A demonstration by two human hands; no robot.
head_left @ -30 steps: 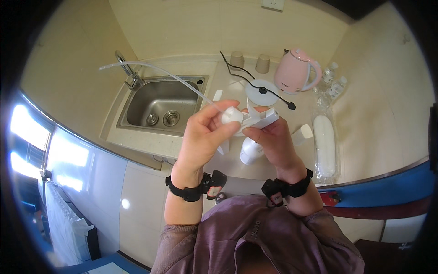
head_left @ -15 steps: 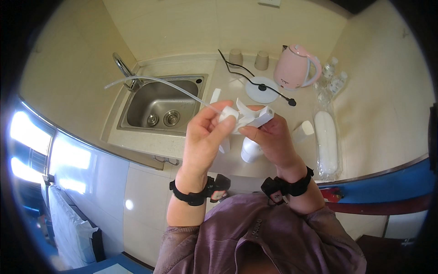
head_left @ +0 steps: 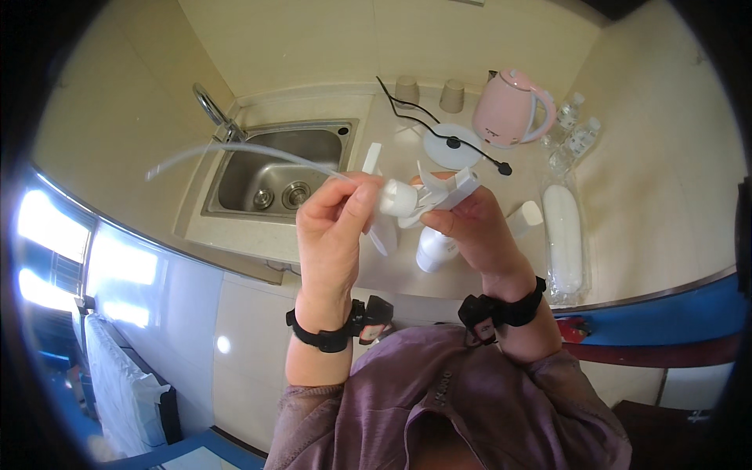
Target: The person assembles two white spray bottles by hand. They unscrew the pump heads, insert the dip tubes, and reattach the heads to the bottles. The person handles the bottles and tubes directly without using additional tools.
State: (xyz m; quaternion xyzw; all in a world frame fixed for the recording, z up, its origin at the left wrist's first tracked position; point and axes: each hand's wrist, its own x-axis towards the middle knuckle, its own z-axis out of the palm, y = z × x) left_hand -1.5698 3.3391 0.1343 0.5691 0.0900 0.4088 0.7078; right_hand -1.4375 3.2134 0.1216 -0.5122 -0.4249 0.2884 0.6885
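Observation:
A white trigger spray head [head_left: 439,196] is gripped in my right hand [head_left: 474,223], its screw collar [head_left: 399,198] facing left. Just left of the collar, my left hand [head_left: 335,215] is closed in a pinch on a translucent dip tube [head_left: 274,153], which arcs leftward over the sink. The fingers hide where the tube meets the collar. Beneath my right hand, partly covered, stands a white bottle [head_left: 435,249]. A flat white piece [head_left: 372,158] shows behind my left fingers, and another pale piece [head_left: 382,237] lies below them.
The steel sink [head_left: 254,174] with a faucet [head_left: 218,113] is at left. Farther back are a pink kettle [head_left: 511,110], its round base [head_left: 452,146] with a black cord, and two beige cups [head_left: 452,96]. At right stand clear bottles [head_left: 578,145], a white cylinder [head_left: 526,216] and a wrapped white roll [head_left: 564,239].
My left hand has shifted left off the collar onto the tube. The tube's free end has swung left and lower. My right hand keeps hold of the spray head, moved slightly right.

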